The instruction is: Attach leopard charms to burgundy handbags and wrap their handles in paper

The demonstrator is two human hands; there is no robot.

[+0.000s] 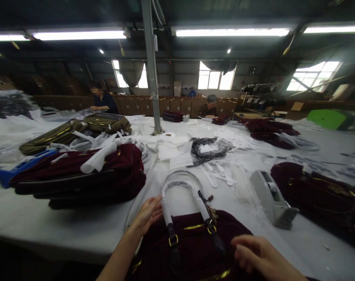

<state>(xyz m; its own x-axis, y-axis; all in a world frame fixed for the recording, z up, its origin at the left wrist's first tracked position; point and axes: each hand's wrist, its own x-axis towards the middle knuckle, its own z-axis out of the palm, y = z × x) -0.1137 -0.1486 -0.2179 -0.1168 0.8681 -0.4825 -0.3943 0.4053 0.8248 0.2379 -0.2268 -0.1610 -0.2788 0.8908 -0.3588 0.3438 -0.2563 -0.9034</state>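
Observation:
A dark burgundy handbag [192,246] lies before me, with two wrapped handles [165,201] arching up from gold rings and black leather tabs. A small chain charm [212,214] hangs at the right handle base. My left hand [148,214] is open beside the left side of the handles, fingers stretched out; whether the fingertips touch the wrapping I cannot tell. Over the bag's right side is my right hand [253,251], open with loosely bent fingers, nothing visible in it. The bag's lower part runs out of view.
Stacked burgundy bags [92,179] and olive bags [107,123] are at left, near a blue tape dispenser [22,168]. A grey tape dispenser [272,201] and another burgundy bag [320,191] stand at right. Black-and-white wrap [197,154] lies ahead, before a metal post [151,70]. Two people sit beyond.

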